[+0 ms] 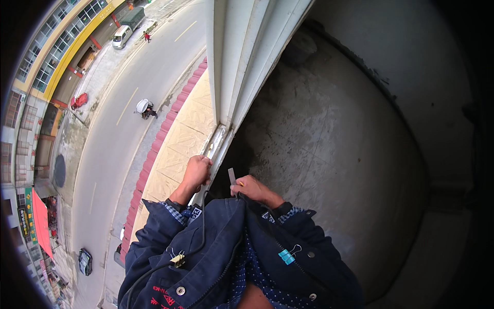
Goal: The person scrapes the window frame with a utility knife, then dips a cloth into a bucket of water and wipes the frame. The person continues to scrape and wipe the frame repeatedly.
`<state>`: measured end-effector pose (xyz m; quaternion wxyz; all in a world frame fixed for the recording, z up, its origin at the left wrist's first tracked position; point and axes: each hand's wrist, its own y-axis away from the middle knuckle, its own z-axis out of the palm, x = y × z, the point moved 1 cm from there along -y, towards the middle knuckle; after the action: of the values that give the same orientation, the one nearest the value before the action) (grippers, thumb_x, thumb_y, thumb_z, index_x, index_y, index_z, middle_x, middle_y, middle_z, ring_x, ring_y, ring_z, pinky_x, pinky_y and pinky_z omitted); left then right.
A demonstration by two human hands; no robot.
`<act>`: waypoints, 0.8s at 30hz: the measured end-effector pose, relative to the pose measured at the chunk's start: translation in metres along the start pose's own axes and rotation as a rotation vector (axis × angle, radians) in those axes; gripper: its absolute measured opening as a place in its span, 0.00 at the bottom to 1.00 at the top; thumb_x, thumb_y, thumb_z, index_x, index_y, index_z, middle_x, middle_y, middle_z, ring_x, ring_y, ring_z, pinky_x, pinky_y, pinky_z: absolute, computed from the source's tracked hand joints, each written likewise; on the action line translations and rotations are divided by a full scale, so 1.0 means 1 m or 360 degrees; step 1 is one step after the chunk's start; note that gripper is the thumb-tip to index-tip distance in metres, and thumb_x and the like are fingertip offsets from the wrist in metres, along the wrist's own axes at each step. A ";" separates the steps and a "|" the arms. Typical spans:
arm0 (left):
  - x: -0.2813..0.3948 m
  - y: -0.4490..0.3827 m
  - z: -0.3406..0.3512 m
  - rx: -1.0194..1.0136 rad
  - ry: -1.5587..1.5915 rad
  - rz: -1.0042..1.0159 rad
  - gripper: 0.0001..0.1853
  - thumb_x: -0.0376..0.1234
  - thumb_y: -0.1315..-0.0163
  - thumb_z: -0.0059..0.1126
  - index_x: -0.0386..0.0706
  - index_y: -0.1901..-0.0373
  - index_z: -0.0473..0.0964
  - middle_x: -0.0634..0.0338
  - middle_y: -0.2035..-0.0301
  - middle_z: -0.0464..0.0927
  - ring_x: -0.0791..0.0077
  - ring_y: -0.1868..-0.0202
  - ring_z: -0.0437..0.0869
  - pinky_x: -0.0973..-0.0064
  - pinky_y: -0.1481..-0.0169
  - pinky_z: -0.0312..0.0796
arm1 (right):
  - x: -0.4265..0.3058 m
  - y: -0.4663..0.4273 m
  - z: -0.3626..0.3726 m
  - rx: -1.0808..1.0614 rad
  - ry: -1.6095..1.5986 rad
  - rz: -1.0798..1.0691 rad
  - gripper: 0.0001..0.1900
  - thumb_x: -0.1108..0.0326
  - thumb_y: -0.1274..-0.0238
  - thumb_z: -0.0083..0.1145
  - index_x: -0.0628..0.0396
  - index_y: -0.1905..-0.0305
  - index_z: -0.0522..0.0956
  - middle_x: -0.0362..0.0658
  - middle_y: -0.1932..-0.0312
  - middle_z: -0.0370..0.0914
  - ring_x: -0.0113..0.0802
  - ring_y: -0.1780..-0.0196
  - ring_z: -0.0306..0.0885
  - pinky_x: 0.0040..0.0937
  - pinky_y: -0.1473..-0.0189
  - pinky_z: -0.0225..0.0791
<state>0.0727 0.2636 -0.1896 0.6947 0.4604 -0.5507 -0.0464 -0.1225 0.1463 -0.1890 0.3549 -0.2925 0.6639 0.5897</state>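
My left hand (197, 172) is curled over the sill of a window frame, its knuckles beside the metal track (218, 137). Its fingertips are hidden, so I cannot tell if it pinches anything. A small pale yellow bit (210, 147) shows in the track just beyond the knuckles. On the inner side of the frame, my right hand (252, 189) grips a flat, narrow metal blade (232, 176) that points up and away from me. Beside the blade, a small orange piece (241, 184) sticks out between the fingers; whether it belongs to the same tool is unclear.
White ribbed window frame (241, 58) rises ahead. Outside, a tiled ledge (185, 127) edged with red roof tiles (166, 123) drops to a street (115, 100) with vehicles far below. Inside lies a rough concrete floor (328, 135). A black cable (203, 224) hangs over my jacket.
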 end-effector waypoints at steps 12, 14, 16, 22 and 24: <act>0.000 -0.013 0.022 -0.0011 0.0646 -0.0081 0.08 0.29 0.29 0.40 0.36 0.63 0.69 0.59 0.87 0.67 0.67 0.89 0.72 0.70 0.88 0.64 | 0.009 0.009 0.009 0.0055 0.0045 -0.0049 0.16 0.59 0.35 0.56 0.62 0.68 0.84 0.40 0.75 0.81 0.24 0.69 0.76 0.30 0.64 0.69; 0.004 -0.019 0.025 -0.0001 0.0716 -0.0096 0.08 0.29 0.29 0.40 0.35 0.63 0.69 0.60 0.87 0.66 0.66 0.89 0.72 0.70 0.87 0.64 | 0.007 0.011 0.009 0.0069 0.0055 -0.0049 0.16 0.59 0.35 0.56 0.62 0.68 0.84 0.40 0.75 0.81 0.25 0.70 0.76 0.30 0.64 0.69; 0.008 -0.024 0.029 -0.0030 0.0776 -0.0097 0.07 0.29 0.29 0.40 0.35 0.63 0.69 0.60 0.87 0.64 0.66 0.88 0.72 0.69 0.86 0.65 | 0.005 0.014 0.009 0.0075 0.0034 -0.0067 0.16 0.59 0.35 0.56 0.62 0.68 0.84 0.40 0.76 0.80 0.25 0.70 0.76 0.30 0.64 0.69; 0.020 -0.040 0.034 -0.0064 0.0890 -0.0124 0.07 0.29 0.29 0.41 0.36 0.63 0.69 0.61 0.87 0.63 0.66 0.88 0.71 0.68 0.86 0.65 | 0.004 0.015 0.010 0.0107 0.0086 -0.0047 0.16 0.59 0.35 0.56 0.62 0.68 0.84 0.40 0.76 0.80 0.26 0.69 0.77 0.30 0.64 0.69; 0.022 -0.045 0.035 -0.0060 0.0879 -0.0103 0.07 0.29 0.29 0.41 0.36 0.63 0.69 0.61 0.87 0.64 0.66 0.88 0.71 0.69 0.87 0.64 | 0.006 0.015 0.011 0.0105 0.0097 -0.0032 0.17 0.58 0.35 0.56 0.62 0.68 0.84 0.45 0.73 0.83 0.31 0.67 0.81 0.33 0.61 0.72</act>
<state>0.0730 0.2040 -0.2059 0.8252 0.4599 -0.3244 0.0484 -0.1366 0.1596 -0.1854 0.3497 -0.3052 0.6906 0.5546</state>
